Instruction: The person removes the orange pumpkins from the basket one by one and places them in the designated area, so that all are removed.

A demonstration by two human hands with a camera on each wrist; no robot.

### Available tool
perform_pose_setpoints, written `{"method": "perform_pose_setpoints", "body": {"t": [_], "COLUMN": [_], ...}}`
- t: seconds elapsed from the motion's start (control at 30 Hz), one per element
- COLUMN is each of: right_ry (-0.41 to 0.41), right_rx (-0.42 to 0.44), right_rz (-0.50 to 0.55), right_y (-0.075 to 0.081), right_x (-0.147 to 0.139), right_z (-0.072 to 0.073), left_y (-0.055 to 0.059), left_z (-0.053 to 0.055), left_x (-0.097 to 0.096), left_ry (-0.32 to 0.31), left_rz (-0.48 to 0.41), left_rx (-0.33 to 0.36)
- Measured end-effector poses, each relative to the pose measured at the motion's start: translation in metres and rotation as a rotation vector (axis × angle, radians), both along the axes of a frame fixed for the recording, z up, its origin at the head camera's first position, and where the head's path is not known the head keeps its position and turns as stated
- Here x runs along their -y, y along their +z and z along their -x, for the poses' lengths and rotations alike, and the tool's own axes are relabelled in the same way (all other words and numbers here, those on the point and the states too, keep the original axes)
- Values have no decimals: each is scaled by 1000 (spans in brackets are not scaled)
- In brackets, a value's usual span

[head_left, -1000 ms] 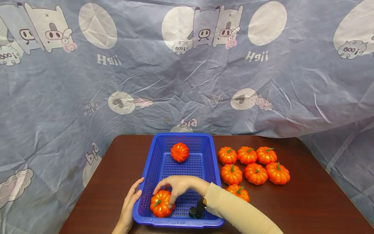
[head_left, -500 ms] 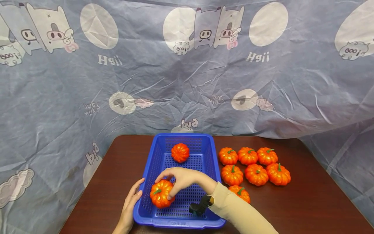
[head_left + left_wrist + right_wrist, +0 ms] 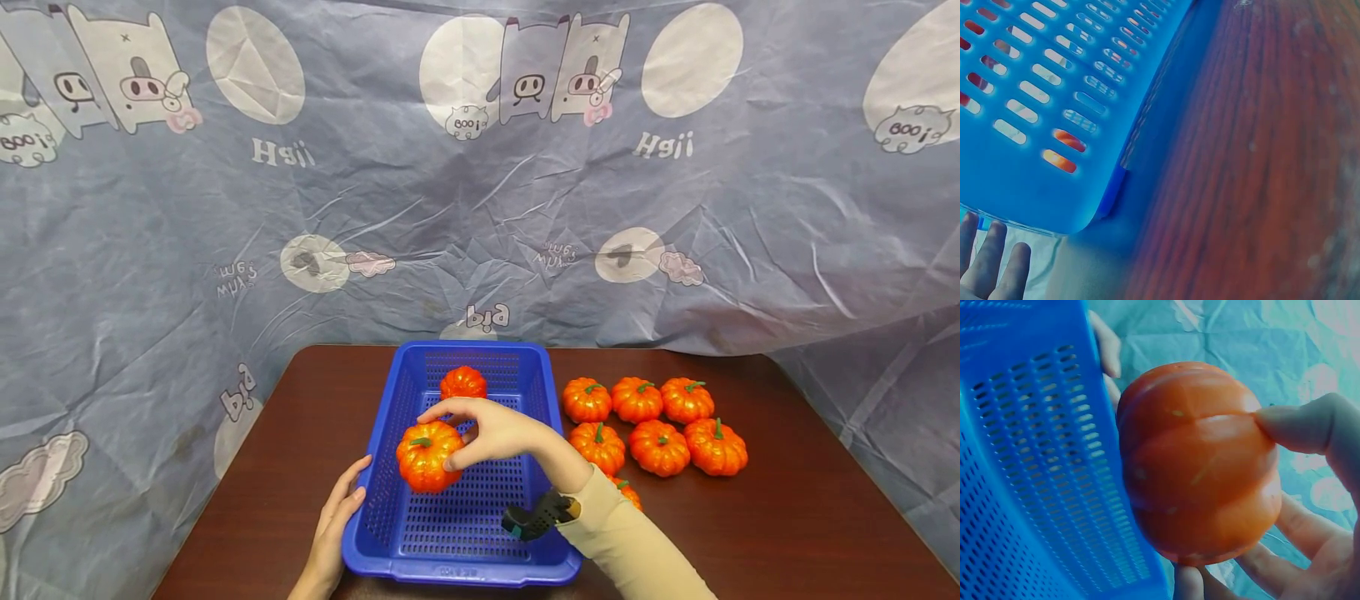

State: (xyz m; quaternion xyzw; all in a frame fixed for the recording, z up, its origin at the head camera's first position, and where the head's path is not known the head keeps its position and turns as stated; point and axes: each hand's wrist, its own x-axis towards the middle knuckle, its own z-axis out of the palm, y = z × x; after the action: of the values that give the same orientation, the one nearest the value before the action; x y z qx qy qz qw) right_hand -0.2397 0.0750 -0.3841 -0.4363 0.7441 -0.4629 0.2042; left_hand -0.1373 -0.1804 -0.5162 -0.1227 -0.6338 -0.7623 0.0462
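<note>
In the head view my right hand (image 3: 491, 429) pinches a small orange pumpkin (image 3: 427, 457) with a green stem, thumb on its near right side and fingertips at its far side. The pumpkin is held up over the blue plastic basket (image 3: 461, 573), and its smooth underside faces the right wrist view. Another pumpkin (image 3: 463, 383) lies at the basket's far end, partly hidden behind my right hand. My left hand (image 3: 330, 525) rests against the basket's left rim, its fingers (image 3: 988, 262) fairly straight in the left wrist view.
To the right of the basket, several pumpkins (image 3: 660, 447) lie in rows on the dark brown table (image 3: 780, 533). The nearest pumpkin is mostly covered by my right sleeve (image 3: 637, 533). A grey patterned cloth (image 3: 480, 217) hangs behind the table. A black wrist device (image 3: 536, 517) hangs over the basket.
My right hand has lifted the pumpkin from the basket's near left corner, moving it up and slightly to the right. My left hand and the basket have stayed in place.
</note>
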Motion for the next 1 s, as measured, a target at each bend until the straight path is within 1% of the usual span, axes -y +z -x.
{"method": "perform_pose_setpoints", "body": {"t": [0.17,0.4,0.53,0.63,0.77,0.87,0.93,1.0], "right_ry": [-55,-154,-226,-272,-314,-368,-413,-438], "right_rx": [-20,-39,-28,-27,-17,-8,11,33], "right_rz": [32,85,114,144,211,239,251,271], "right_y": [5,13,15,13,9,6,3,-1], "right_x": [-16,-41,-59,-74,-93,-106,-115,-123], "right_z": [-1,-5,-8,-11,-17,-22,-26,-30], "left_y": [-1,-1,-1,0,0,1,1,0], "left_z": [0,0,1,1,1,1,1,1], "left_x": [0,0,0,-1,-1,-1,-2,-2], "left_ry": [8,15,18,26,45,56,59,58], "left_rz": [8,15,21,23,44,57,60,55], "left_rx": [-10,-3,-3,-5,-1,6,8,7]}}
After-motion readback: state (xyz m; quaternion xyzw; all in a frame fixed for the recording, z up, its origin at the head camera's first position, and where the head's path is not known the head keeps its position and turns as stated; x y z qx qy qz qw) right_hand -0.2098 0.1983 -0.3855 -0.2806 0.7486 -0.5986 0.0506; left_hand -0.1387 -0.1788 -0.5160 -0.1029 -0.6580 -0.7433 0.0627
